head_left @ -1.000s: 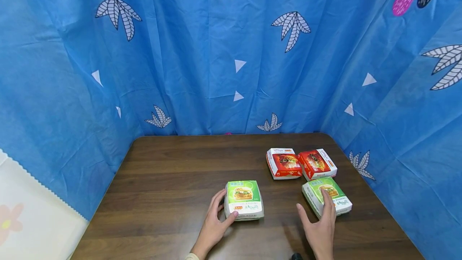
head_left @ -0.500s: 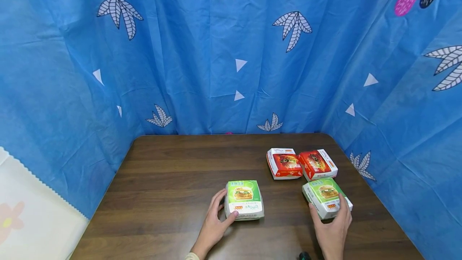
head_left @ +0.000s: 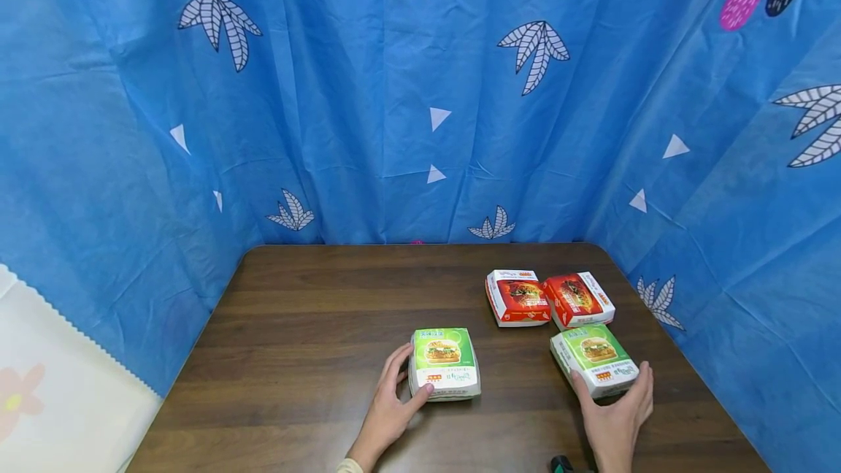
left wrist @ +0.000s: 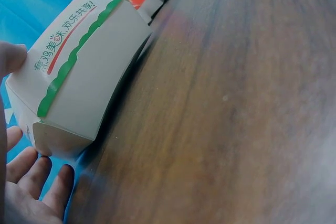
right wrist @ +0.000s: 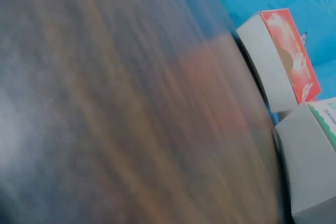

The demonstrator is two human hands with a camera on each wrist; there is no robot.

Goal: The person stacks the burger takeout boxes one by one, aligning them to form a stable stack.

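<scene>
Near the middle of the table in the head view sits a green-and-white burger box (head_left: pixel 443 365). My left hand (head_left: pixel 389 414) holds it at its near left corner, thumb on the front edge and fingers along the left side. The left wrist view shows the thumb against the box's (left wrist: pixel 79 66) printed side and fingertips at its end. On the right lies a second green-and-white burger box (head_left: pixel 594 358), turned at an angle. My right hand (head_left: pixel 614 411) grips its near end, thumb at the front left and fingers at the right corner. The right wrist view does not show this hand.
Behind the right green box stand two red-and-white burger boxes (head_left: pixel 519 298), side by side; the right one (head_left: pixel 578 299) is close against it. The brown wooden table (head_left: pixel 315 327) meets a blue patterned curtain (head_left: pixel 361 130). A pale flowered cloth (head_left: pixel 59 385) hangs at left.
My right hand has moved rightward from over the right green box to its near end, its fingers now at the right corner. The left hand and the boxes stay put.
</scene>
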